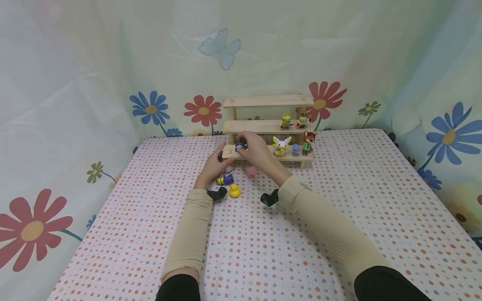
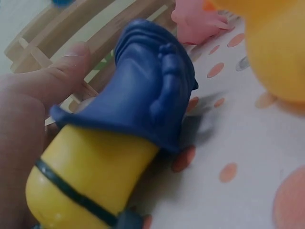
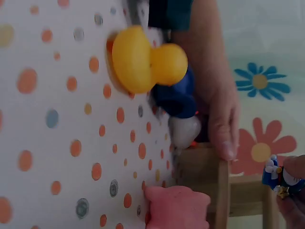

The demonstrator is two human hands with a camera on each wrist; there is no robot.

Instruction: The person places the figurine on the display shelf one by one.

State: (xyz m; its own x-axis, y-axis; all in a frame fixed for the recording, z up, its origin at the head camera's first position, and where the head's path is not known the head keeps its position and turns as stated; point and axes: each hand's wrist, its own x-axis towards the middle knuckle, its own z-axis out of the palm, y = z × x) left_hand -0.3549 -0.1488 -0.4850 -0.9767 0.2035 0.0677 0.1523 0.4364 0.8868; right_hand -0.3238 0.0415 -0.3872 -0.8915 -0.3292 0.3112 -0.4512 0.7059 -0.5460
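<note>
My right hand (image 1: 260, 154) pinches a small blue-and-white figurine (image 1: 239, 146) between thumb and fingers, over the left part of the lowest board of a wooden tiered shelf (image 1: 267, 100). The figurine shows at the right edge of the right wrist view, partly hidden by the fingertips. At the left end of that board my left hand (image 1: 212, 168) grips the shelf, thumb at the front edge. Close beside the left hand lies a yellow minion toy (image 2: 90, 176) with a blue hat. A white toy (image 3: 185, 131) sits near the shelf's end, partly hidden.
A yellow rubber duck (image 1: 234, 191) and a pink pig toy (image 3: 177, 210) are in front of the shelf. A fox figure (image 1: 308, 143), a white-eared figure (image 1: 280, 145) and a bluish figure (image 1: 296, 150) occupy the lowest board. Two small figures stand on the middle board.
</note>
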